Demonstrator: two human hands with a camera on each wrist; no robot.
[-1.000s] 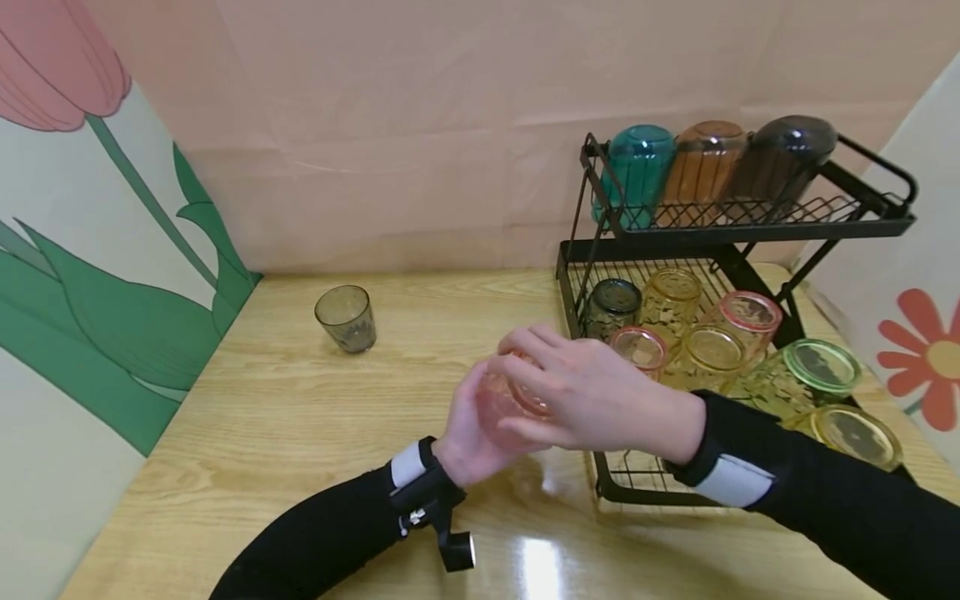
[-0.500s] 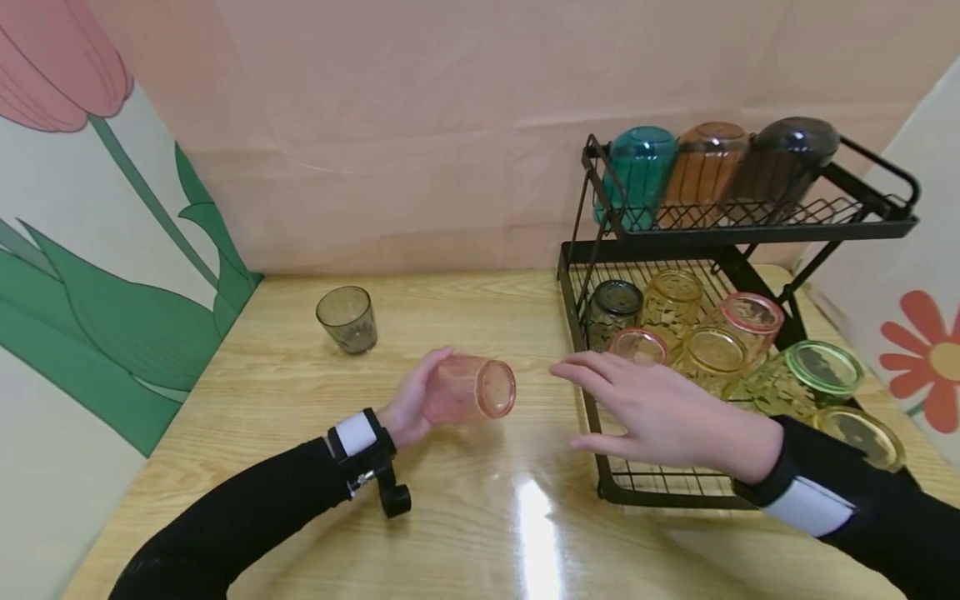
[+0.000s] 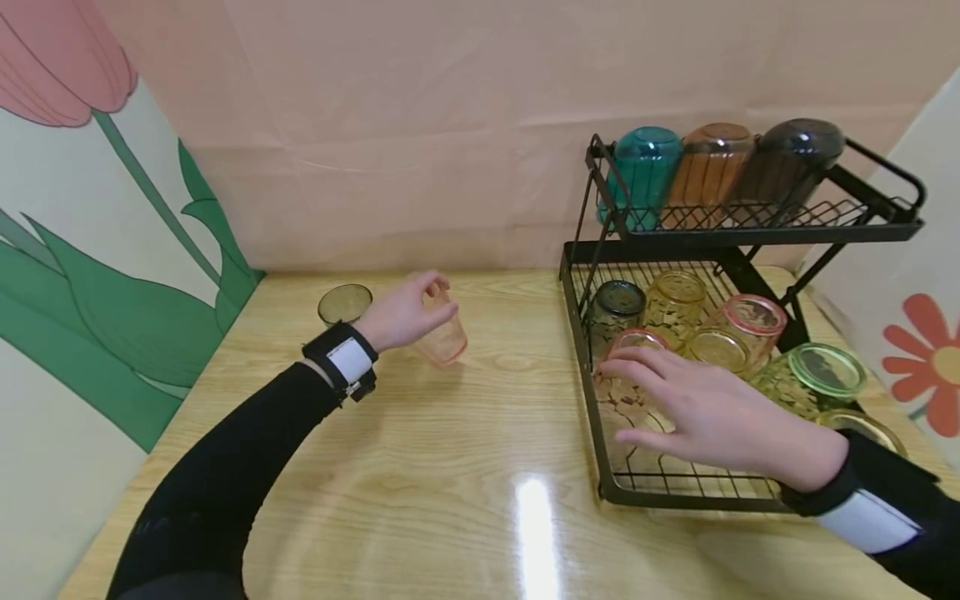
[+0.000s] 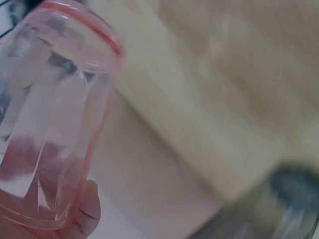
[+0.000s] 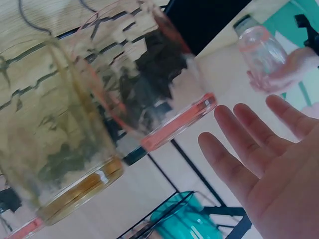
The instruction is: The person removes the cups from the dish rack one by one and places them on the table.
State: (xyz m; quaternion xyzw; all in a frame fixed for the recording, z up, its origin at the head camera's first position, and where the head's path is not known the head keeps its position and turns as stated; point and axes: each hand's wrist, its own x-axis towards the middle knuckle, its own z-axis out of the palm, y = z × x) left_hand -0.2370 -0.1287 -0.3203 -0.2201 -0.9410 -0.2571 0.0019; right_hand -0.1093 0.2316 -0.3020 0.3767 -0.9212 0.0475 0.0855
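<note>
My left hand grips a pink drinking glass near its rim, with the base pointing down and slightly tilted. In the left wrist view the same pink glass fills the left side. Just left of it stands a grey glass, partly hidden by the wrist. My right hand hovers over the lower tier of the black rack, its fingers spread and loosely bent around nothing. Closest to those fingertips is an upturned pink-based glass, with an upturned yellow glass beside it.
Several upturned glasses fill the rack's lower tier, among them a dark one and a green-based one. Above, a teal glass, a brown glass and a dark glass stand upside down. A pink backdrop rises behind the table.
Both hands were at the pink glass; the right released it and drew right over the rack. My left hand carried the glass left and back, turning its base downward.
</note>
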